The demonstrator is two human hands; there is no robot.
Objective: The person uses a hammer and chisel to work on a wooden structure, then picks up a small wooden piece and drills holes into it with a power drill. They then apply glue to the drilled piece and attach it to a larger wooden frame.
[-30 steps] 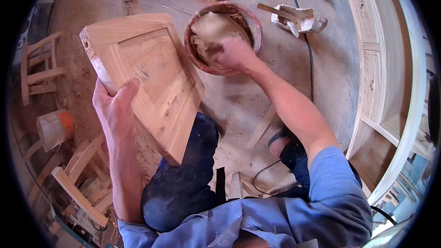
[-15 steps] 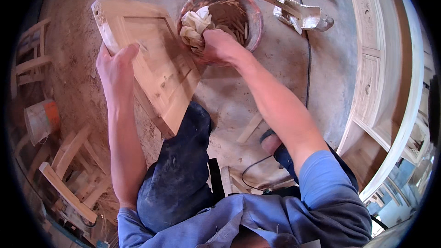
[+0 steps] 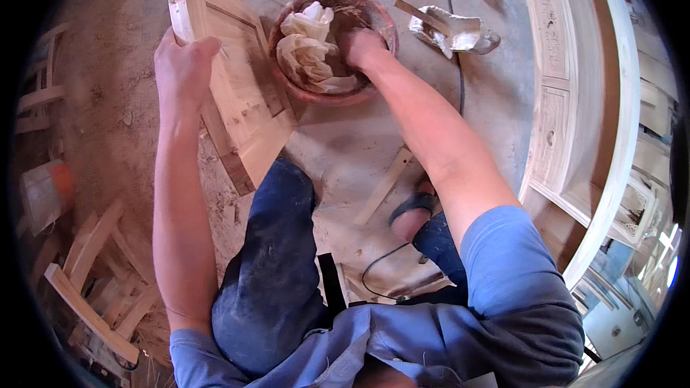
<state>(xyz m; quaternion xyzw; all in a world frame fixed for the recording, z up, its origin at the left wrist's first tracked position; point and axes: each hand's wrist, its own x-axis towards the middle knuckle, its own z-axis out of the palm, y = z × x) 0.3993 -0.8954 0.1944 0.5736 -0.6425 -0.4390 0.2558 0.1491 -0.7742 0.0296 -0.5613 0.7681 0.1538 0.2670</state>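
A pale framed wooden panel (image 3: 248, 75), like a small cabinet door, stands tilted with its lower end by my left knee. Around its upper left edge my left hand (image 3: 183, 65) is closed, thumb over the face. My right hand (image 3: 363, 49) reaches down into a round reddish bucket (image 3: 327, 95); its fingers are hidden, so what they touch cannot be made out. A crumpled cream cloth (image 3: 309, 50) lies in the left of the bucket, beside that hand and apart from it.
Right of the bucket lies a cut-open plastic container (image 3: 453, 32) with a wooden stick (image 3: 420, 16) in it. A dark cable (image 3: 461, 79) crosses the floor. A long pale cabinet (image 3: 553, 79) stands at right; wooden frame pieces (image 3: 90, 309) and a white-orange bucket (image 3: 47, 190) are at left.
My right hand has left the cream cloth and moved right, deeper into the bucket. The cloth now sits loose inside. The panel, still in my left hand, has turned more edge-on.
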